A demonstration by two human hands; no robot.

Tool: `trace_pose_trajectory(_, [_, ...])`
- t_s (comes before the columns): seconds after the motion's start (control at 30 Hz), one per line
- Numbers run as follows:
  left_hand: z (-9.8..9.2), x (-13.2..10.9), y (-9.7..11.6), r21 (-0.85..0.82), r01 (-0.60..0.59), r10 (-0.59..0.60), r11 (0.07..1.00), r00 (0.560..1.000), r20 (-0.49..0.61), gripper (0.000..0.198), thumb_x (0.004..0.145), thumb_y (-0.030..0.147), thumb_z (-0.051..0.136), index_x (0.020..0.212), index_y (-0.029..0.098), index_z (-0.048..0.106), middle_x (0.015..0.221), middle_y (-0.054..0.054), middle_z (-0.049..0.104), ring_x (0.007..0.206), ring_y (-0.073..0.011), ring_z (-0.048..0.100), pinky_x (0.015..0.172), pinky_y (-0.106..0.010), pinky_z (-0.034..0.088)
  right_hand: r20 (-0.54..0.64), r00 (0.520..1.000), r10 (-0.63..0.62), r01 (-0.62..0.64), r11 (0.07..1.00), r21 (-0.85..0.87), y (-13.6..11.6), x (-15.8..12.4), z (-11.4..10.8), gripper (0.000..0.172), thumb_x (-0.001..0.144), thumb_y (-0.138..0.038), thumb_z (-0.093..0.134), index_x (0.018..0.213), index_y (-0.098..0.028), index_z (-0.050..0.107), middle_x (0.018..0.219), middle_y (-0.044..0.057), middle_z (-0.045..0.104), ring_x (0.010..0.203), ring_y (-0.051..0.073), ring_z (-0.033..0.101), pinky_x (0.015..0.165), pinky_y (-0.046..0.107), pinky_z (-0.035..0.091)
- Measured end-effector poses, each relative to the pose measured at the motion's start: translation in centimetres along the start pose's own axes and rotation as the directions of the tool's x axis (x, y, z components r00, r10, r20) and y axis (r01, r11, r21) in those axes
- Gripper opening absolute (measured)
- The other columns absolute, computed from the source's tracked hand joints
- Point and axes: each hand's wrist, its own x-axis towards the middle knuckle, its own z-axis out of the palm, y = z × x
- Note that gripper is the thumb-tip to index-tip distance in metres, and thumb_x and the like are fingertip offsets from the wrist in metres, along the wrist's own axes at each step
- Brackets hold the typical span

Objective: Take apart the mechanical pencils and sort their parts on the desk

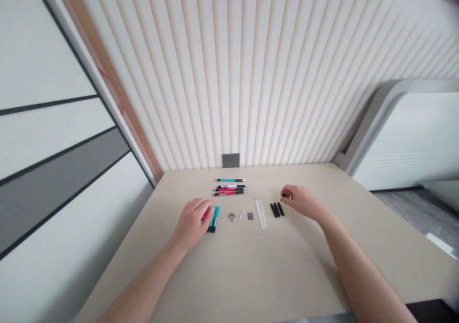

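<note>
My left hand (193, 219) is curled over a pink pen barrel (205, 214), fingers closed around it. Blue pen barrels (216, 219) lie right beside these fingertips, partly covered. On the other side, my right hand (296, 199) pinches a small black pen grip (284, 195) just above the table; most of it is hidden by the fingers. Several black pen grips (277, 210) rest side by side to the left of that hand. White ink refills (261, 213) lie in a row between the hands, along with small metal pieces (231, 216), white bits (243, 213) and grey bits (250, 216).
Behind the parts, a blue pen (230, 180) and several white and pink pens (229, 193) lie crosswise on the beige table (229, 270). A ribbed wall with a dark socket (230, 160) borders the far edge. A bed headboard (409, 132) stands to the right.
</note>
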Motion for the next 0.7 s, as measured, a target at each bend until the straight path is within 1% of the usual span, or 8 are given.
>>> trace_pose_trajectory(0.1, [-0.1,0.1,-1.3,0.056,0.037,-0.038,0.998,0.999,0.027,0.021,0.093,0.024,0.048,0.109,0.019,0.062,0.102,-0.007,0.065,0.096,-0.0219,0.058,0.088,-0.038,0.046,0.012,0.999,0.031,-0.031,0.999,-0.037,0.8,-0.1,0.0,0.015,0.079,-0.019,0.055,0.090,-0.019,0.066,0.082,0.003,0.069,0.074,0.017,0.062,0.065,0.026,0.040])
trace_pose_trajectory(0.13, [0.0,0.1,-1.6,0.069,0.041,-0.044,0.997,0.998,0.037,0.022,0.093,0.024,0.049,0.110,0.019,0.063,0.103,-0.007,0.065,0.097,-0.0222,0.058,0.088,-0.039,0.046,0.035,0.998,0.050,-0.048,0.998,-0.041,1.0,-0.1,0.1,0.016,0.078,-0.018,0.056,0.090,-0.019,0.066,0.083,0.004,0.069,0.075,0.017,0.062,0.065,0.026,0.040])
trace_pose_trajectory(0.23, [0.1,0.1,-2.1,0.076,0.048,-0.053,0.996,0.997,0.060,0.024,0.093,0.026,0.049,0.112,0.020,0.063,0.105,-0.007,0.064,0.099,-0.0224,0.057,0.089,-0.039,0.046,0.190,0.979,0.073,-0.073,0.997,-0.008,1.6,-0.4,0.3,0.021,0.072,-0.016,0.061,0.092,-0.019,0.066,0.086,0.004,0.069,0.074,0.017,0.062,0.064,0.026,0.041])
trace_pose_trajectory(0.3, [0.2,0.1,-2.3,0.066,0.054,-0.058,0.996,0.996,0.068,0.024,0.094,0.027,0.049,0.112,0.020,0.063,0.106,-0.007,0.063,0.100,-0.0224,0.057,0.090,-0.039,0.046,0.289,0.956,0.047,-0.066,0.996,0.057,1.9,-0.8,0.2,0.026,0.070,-0.017,0.064,0.096,-0.020,0.066,0.087,0.003,0.069,0.074,0.017,0.062,0.064,0.025,0.042])
trace_pose_trajectory(0.4, [0.4,0.1,-2.4,0.054,0.061,-0.065,0.997,0.995,0.080,0.025,0.095,0.029,0.047,0.112,0.020,0.062,0.107,-0.008,0.063,0.101,-0.0227,0.057,0.091,-0.040,0.046,0.351,0.936,0.019,-0.065,0.991,0.120,2.1,-1.0,-0.2,0.028,0.072,-0.019,0.063,0.100,-0.020,0.065,0.091,0.003,0.068,0.077,0.017,0.062,0.065,0.025,0.043])
trace_pose_trajectory(0.5, [0.7,0.0,-2.5,0.048,0.065,-0.069,0.997,0.992,0.102,0.026,0.095,0.030,0.045,0.113,0.021,0.062,0.109,-0.008,0.063,0.103,-0.0233,0.057,0.093,-0.041,0.045,0.353,0.936,0.015,-0.058,0.992,0.110,2.1,-1.0,-0.5,0.022,0.079,-0.023,0.059,0.100,-0.021,0.065,0.094,0.005,0.068,0.080,0.018,0.062,0.068,0.026,0.043])
trace_pose_trajectory(0.6, [0.8,0.0,-2.6,0.050,0.062,-0.067,0.997,0.991,0.112,0.026,0.095,0.031,0.046,0.113,0.022,0.062,0.111,-0.008,0.062,0.106,-0.0239,0.056,0.095,-0.042,0.044,0.299,0.954,0.030,-0.056,0.995,0.078,2.1,-0.6,-0.2,0.020,0.086,-0.028,0.052,0.100,-0.021,0.064,0.095,0.006,0.067,0.082,0.019,0.061,0.070,0.027,0.043])
trace_pose_trajectory(0.7, [0.8,0.0,-2.6,0.068,0.060,-0.066,0.996,0.994,0.085,0.026,0.094,0.032,0.047,0.114,0.022,0.061,0.116,-0.008,0.060,0.111,-0.0252,0.053,0.099,-0.044,0.042,0.253,0.967,0.031,-0.046,0.997,0.053,2.0,-0.2,0.5,0.018,0.087,-0.026,0.050,0.096,-0.020,0.064,0.092,0.007,0.067,0.081,0.019,0.061,0.069,0.027,0.042])
